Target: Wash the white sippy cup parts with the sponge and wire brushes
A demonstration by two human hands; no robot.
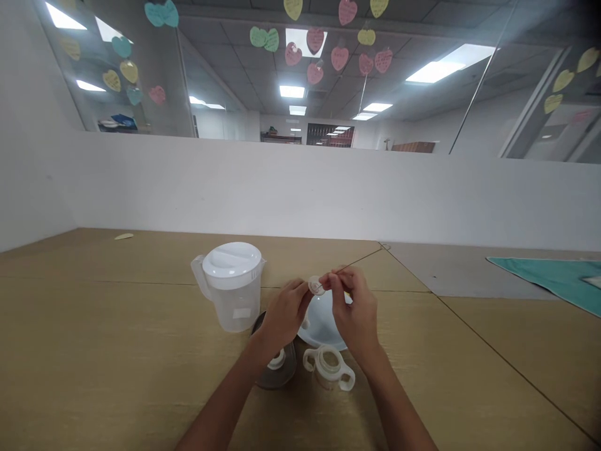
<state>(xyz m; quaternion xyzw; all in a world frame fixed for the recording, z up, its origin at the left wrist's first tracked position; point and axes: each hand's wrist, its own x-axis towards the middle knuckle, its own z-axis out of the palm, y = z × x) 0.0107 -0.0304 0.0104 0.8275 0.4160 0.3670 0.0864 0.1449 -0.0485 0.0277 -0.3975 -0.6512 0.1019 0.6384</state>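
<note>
My left hand (286, 310) is closed, its fingertips pinching a small, round, whitish translucent piece (316, 285) whose exact kind I cannot make out. My right hand (354, 310) grips a thin wire rod (361, 258) close to that piece. The rod slants up to the right and ends in a small loop; its near tip is hidden by the fingers. Beneath both hands lies a pale blue dish (323, 322), partly covered. Just in front of it stands a clear cup with a two-handled white ring (330, 363).
A lidded translucent pitcher (237, 285) stands left of my hands. A dark tray (284, 376) with a white part (277, 359) on it sits under my left forearm. Teal cloth (549, 275) lies far right. A white wall (300, 188) bounds the table's back.
</note>
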